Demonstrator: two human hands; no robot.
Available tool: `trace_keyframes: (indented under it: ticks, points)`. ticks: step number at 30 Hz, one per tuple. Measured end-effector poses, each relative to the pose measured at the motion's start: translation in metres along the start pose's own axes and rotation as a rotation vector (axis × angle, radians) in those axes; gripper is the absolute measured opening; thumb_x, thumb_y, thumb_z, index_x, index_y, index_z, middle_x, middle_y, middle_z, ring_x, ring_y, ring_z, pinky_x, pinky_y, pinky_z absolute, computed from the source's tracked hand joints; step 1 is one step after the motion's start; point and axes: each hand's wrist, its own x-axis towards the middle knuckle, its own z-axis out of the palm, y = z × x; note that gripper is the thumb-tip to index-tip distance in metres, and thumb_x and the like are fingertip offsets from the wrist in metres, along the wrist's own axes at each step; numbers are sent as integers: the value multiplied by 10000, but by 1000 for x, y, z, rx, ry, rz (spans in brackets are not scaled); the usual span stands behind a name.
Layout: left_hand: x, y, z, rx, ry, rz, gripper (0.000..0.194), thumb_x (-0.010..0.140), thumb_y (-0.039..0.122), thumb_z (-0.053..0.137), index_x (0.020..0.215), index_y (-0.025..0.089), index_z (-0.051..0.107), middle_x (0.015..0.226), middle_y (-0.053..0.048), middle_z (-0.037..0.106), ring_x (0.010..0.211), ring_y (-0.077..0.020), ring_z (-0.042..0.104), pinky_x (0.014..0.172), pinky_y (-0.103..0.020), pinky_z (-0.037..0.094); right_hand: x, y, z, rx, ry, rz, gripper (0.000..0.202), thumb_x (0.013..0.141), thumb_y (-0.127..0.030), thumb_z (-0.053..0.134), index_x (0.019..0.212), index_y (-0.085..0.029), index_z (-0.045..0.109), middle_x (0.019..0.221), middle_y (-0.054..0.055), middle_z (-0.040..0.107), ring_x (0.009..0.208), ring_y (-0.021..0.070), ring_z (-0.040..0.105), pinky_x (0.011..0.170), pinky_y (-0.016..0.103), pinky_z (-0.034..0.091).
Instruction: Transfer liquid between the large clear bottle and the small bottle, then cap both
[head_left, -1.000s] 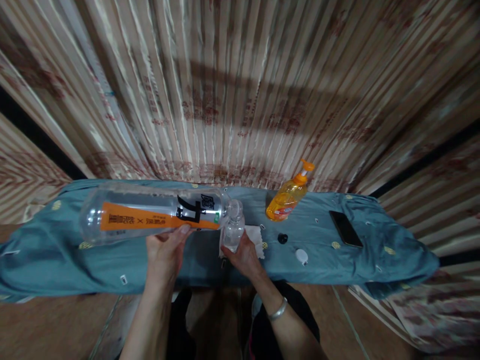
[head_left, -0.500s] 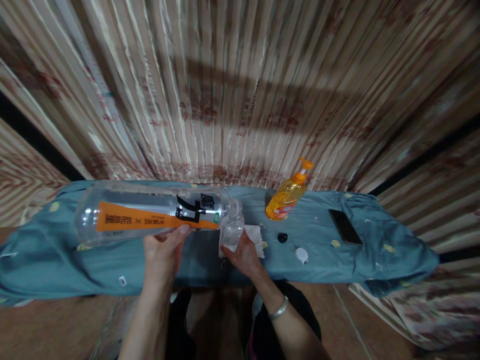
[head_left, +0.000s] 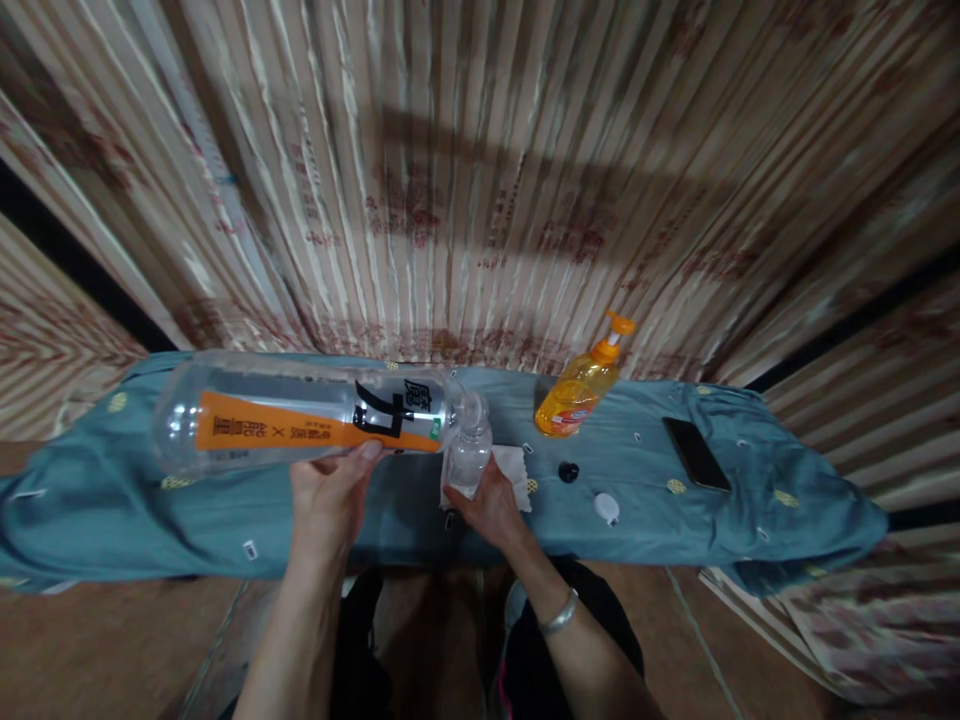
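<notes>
My left hand (head_left: 334, 490) is closed around a large clear plastic bottle (head_left: 270, 415) with an orange and black label. The bottle lies almost level in the air, its neck pointing right. Its mouth meets the top of a small clear bottle (head_left: 470, 455), which stands nearly upright. My right hand (head_left: 489, 505) grips that small bottle low on its right side. Beneath it a white cloth (head_left: 516, 470) is spread on the table. Whether liquid passes between the two bottles I cannot tell.
An orange pump bottle (head_left: 577, 395) stands behind and to the right. A black cap (head_left: 568, 472), a white cap (head_left: 607, 508) and a phone (head_left: 696, 455) lie on the teal tablecloth (head_left: 637, 540). A pleated curtain (head_left: 480, 200) hangs behind the table.
Both hands hold the same bottles in nearly the same pose. The whole view has shifted slightly.
</notes>
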Motion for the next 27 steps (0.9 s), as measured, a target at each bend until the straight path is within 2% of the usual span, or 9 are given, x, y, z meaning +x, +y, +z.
trace_keyframes:
  ticks: [9,18,27]
  points:
    - [1,-2,-3,-4,-23,19,404,384,212,918,676,212,639,575,25,648,549,-180,634,629,-353,584,-1,0,0,8,-1,1,770,744,-209,759,1441,-150,436,1285,166,674,1206,330,650,1023,472,546]
    - [4,-3,-3,35,-25,52,432,374,167,881,725,215,634,602,29,654,544,-174,626,548,-310,553,0,-2,-1,19,-28,-1,741,758,-205,751,1432,-160,447,1287,157,672,1201,318,652,1025,457,544]
    - [5,-6,-6,80,-36,61,379,408,242,889,688,203,636,594,15,627,545,-174,605,547,-318,528,0,-2,-1,19,-18,20,693,750,-219,753,1383,-148,479,1291,171,669,1219,332,641,1034,473,541]
